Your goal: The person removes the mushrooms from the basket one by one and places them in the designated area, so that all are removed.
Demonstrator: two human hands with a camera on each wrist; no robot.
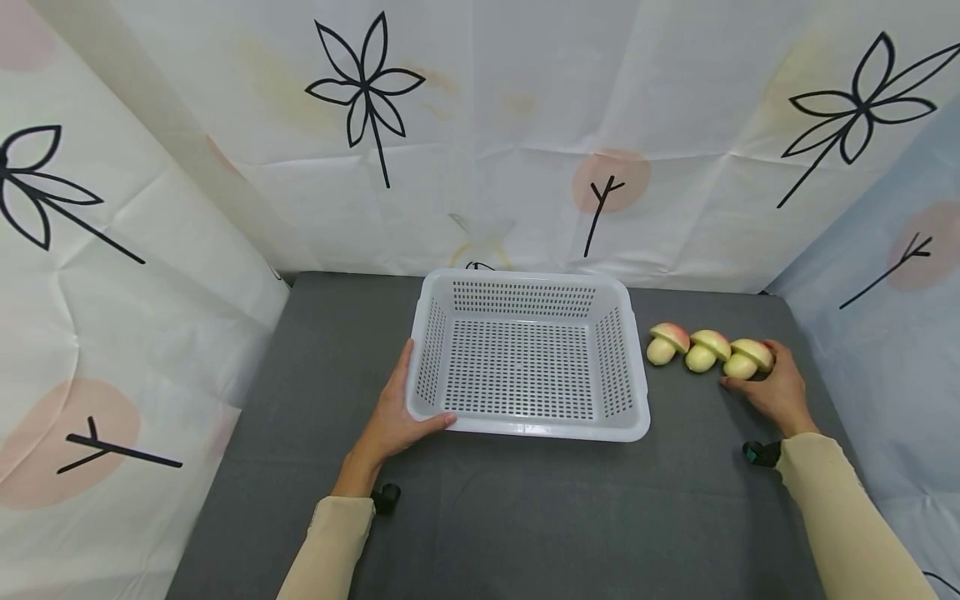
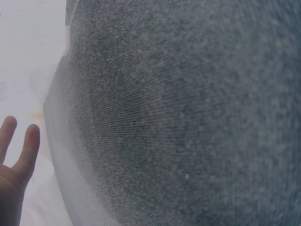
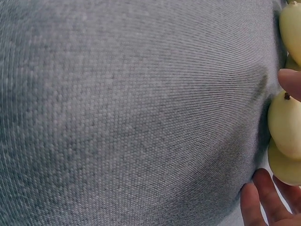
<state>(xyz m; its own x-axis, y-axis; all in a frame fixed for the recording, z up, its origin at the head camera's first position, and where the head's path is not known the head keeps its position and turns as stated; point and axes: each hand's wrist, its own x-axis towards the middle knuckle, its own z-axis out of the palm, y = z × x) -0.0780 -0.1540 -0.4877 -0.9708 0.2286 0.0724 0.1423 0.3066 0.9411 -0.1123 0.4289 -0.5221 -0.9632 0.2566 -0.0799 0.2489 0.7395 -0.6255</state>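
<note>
Three toy mushrooms [image 1: 703,350] lie in a row on the grey tabletop, with pale yellow stems and caps tinged red. My right hand [image 1: 777,392] is around the rightmost mushroom [image 1: 741,367], thumb by its stem and fingers at its cap. In the right wrist view the thumb [image 3: 291,82] is above that mushroom's stem [image 3: 287,122] and the fingertips are just below its cap. My left hand [image 1: 393,417] touches the near left corner of a white plastic basket [image 1: 525,428], thumb along the front rim, fingers extended along the left side. Nothing lies in the basket.
The grey tabletop [image 1: 525,517] runs back to a white printed cloth [image 1: 510,208] behind it. More cloth [image 1: 135,333] hangs at the left, and a bluish stretch [image 1: 892,350] hangs at the right, close to my right hand. Both wrists wear small dark cameras [image 1: 386,498].
</note>
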